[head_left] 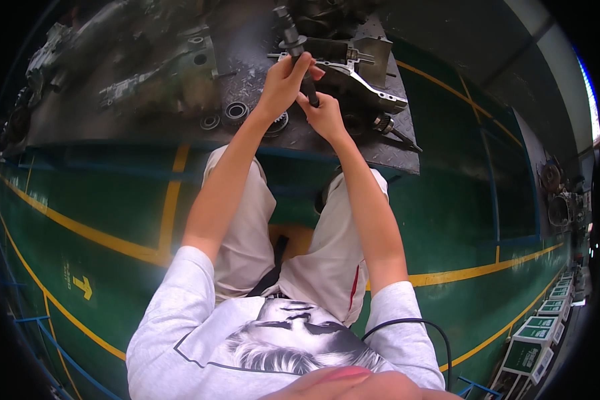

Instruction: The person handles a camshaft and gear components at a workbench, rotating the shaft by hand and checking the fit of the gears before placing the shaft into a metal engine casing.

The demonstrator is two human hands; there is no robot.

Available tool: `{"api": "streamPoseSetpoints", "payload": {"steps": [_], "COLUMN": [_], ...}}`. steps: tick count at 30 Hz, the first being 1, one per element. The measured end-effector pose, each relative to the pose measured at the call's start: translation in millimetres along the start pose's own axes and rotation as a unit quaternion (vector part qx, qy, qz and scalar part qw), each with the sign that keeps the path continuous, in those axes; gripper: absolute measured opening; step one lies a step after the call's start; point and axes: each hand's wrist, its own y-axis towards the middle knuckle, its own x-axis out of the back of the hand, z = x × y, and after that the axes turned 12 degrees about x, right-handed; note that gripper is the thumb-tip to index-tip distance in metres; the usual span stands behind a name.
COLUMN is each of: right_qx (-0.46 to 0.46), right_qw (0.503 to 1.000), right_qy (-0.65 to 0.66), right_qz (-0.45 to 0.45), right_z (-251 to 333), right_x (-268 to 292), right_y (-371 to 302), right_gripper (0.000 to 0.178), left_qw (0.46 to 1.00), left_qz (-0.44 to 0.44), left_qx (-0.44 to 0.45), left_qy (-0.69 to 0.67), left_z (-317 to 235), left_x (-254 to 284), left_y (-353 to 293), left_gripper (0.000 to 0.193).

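Both my hands are on a dark metal stepped shaft (291,41) with a collar, held at a tilt above the workbench (247,73). My left hand (283,83) wraps round its middle, just below the collar. Lower down, my right hand (325,117) has its fingers closed about the shaft's near end. Under my hands, partly hidden by my left wrist, lies a toothed gear ring (278,125). Close by to the left are a bearing ring (235,112) and a smaller ring (209,122). A geared shaft (388,125) lies to the right, near the bench corner.
An open metal housing (373,90) occupies the bench's right side. Larger castings (160,83) stand on the left, blurred. The bench's front edge runs above my knees. Another bench with parts (559,207) and a row of boxes (530,350) are far right.
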Motion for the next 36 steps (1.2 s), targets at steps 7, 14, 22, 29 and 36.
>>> {"api": "streamPoseSetpoints", "payload": {"steps": [7,14,22,29,36], "right_qx": [-0.016,-0.042,-0.096,-0.107,-0.035], "right_qw": [0.998,0.995,0.934,0.854,0.814], "right_qy": [-0.003,0.049,0.334,0.462,0.517], "right_qz": [0.056,0.077,-0.087,-0.215,-0.262], "right_z": [18,27,19,21,17], "right_x": [13,46,71,53,34], "right_y": [-3,-6,-4,2,7], "right_gripper": [0.041,0.030,0.023,0.024,0.026], "left_qw": [0.999,0.989,0.936,0.883,0.820], "left_qz": [-0.034,-0.053,-0.010,0.006,0.066], "left_qx": [-0.020,0.106,0.195,0.225,0.237], "left_qy": [0.023,-0.086,-0.294,-0.411,-0.516], "left_z": [-5,-4,-1,-1,-6], "left_x": [10,20,26,15,-1], "left_y": [-11,-5,-7,-3,-10], "left_gripper": [0.042,0.050,0.051,0.051,0.057]}}
